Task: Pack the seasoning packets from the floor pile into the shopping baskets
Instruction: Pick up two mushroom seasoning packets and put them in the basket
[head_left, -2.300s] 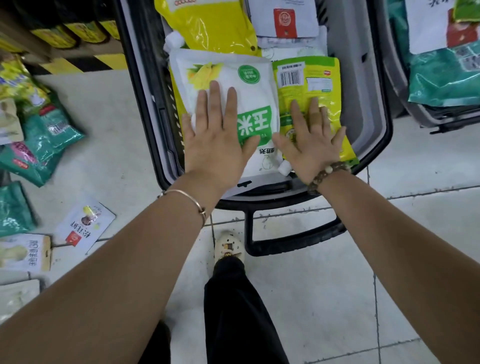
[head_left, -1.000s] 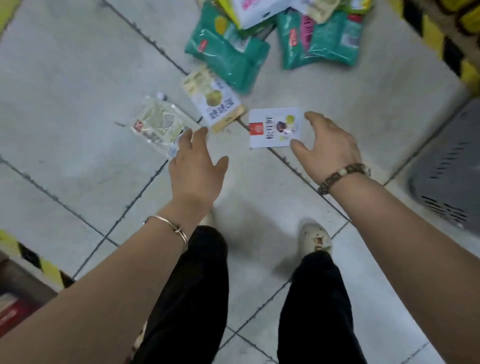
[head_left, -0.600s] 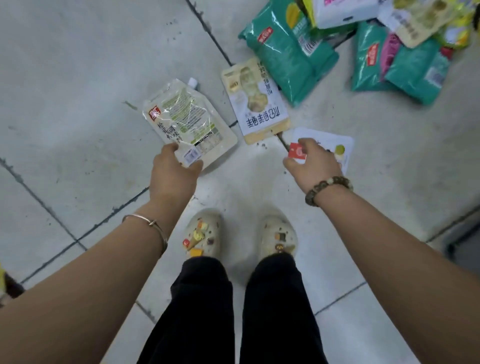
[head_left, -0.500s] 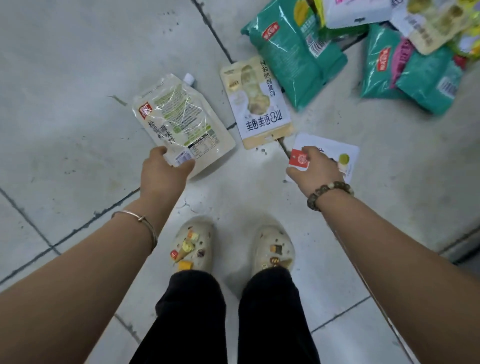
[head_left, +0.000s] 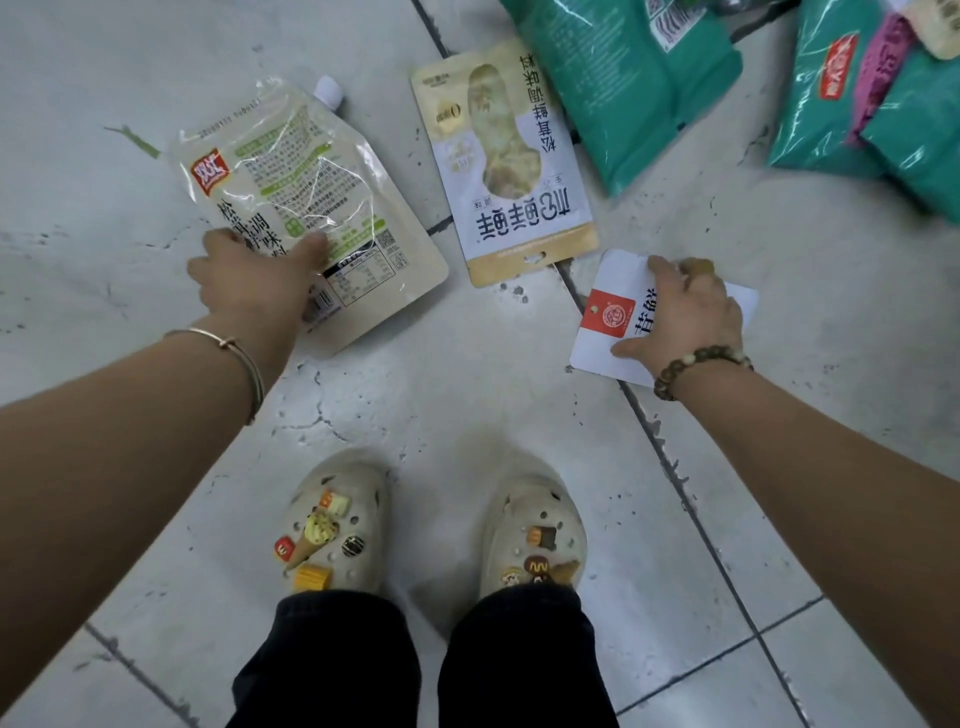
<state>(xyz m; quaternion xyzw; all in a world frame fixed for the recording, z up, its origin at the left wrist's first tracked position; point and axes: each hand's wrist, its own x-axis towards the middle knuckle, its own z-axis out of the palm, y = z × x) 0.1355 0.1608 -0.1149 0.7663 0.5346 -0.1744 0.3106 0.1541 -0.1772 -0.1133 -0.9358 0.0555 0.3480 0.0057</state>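
Looking straight down: my left hand grips the near edge of the glossy beige spouted pouch, thumb on its printed face, the other fingers mostly hidden. Its long axis runs away from me, white cap at the far end. My right hand curls over the flat white packet with a red square label, covering most of its print; the packet slants far-right. Whether either has left the grey tiled floor is unclear. Teal bags are cut off at the top.
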